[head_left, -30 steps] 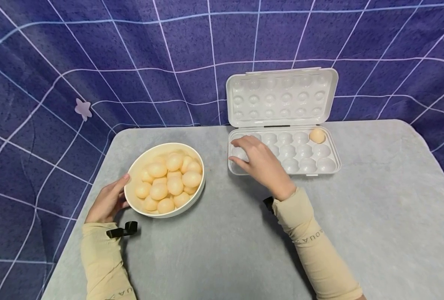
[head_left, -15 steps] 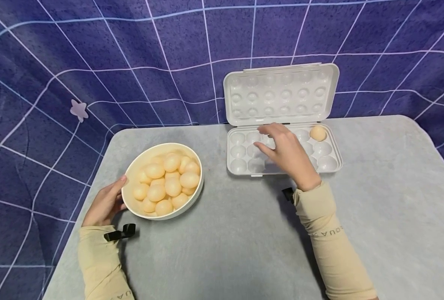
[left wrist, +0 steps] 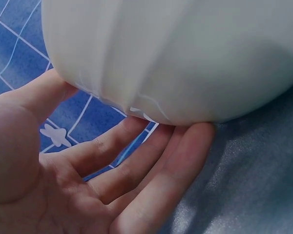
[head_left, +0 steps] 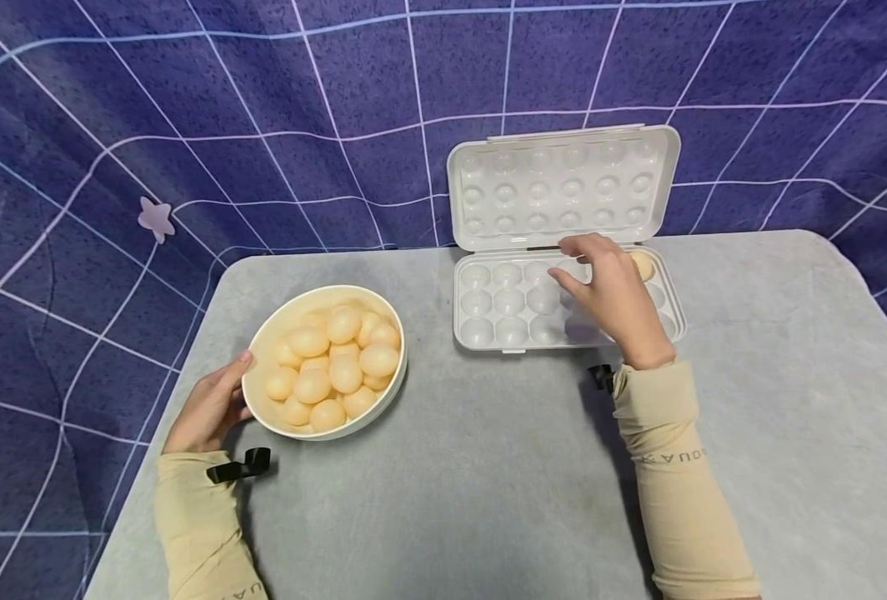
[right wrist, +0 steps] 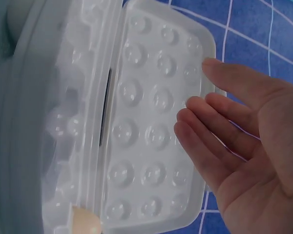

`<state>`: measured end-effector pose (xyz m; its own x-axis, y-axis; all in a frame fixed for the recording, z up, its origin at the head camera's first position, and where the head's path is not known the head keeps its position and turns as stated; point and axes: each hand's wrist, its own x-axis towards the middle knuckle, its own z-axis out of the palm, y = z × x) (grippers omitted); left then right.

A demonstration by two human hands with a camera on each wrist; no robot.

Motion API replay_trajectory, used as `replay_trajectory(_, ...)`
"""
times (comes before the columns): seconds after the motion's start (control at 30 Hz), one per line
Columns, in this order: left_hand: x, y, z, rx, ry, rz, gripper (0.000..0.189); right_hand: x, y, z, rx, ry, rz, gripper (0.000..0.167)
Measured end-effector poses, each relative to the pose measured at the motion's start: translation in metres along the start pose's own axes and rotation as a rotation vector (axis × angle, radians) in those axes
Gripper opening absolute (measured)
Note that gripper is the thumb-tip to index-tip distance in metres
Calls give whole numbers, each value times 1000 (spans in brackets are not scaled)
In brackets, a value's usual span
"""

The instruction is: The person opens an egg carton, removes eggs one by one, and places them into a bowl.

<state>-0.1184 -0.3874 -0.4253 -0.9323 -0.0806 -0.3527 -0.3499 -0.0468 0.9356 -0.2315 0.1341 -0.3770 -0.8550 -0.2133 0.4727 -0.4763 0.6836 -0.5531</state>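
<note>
In the head view a cream bowl [head_left: 398, 342] heaped with pale beige eggs [head_left: 346, 374] stands at the left of the table. My left hand [head_left: 209, 406] holds its left side, the thumb at the rim and the fingers lower against the outer wall. In the left wrist view those fingertips [left wrist: 198, 134] meet the underside of the bowl [left wrist: 185, 58]. A white plastic egg box [head_left: 481, 335] lies with its lid up. One egg [head_left: 643, 264] sits in its back right cup. Over its right half hovers my right hand [head_left: 612, 296], thumb and fingers apart, holding nothing.
The raised lid [head_left: 563, 193] leans toward a blue curtain [head_left: 338, 92] with pale grid lines behind the table. A grey tabletop [head_left: 436, 483] spreads in front of the bowl and box. A pale star [head_left: 156, 219] shows at the left.
My right hand has moved rightward over the egg box, from its left end to its right half, uncovering the left cups. My left hand and the bowl stay in place.
</note>
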Motion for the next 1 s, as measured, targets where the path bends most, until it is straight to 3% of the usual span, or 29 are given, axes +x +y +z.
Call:
replay_trajectory(0.43, -2, 1, 1, -2, 5, 6, 15, -6, 35, -14, -34, 57, 87, 32)
replay_trajectory(1.0, -2, 1, 2, -4, 4, 14, 17, -14, 60, -23, -92, 21, 206, 38)
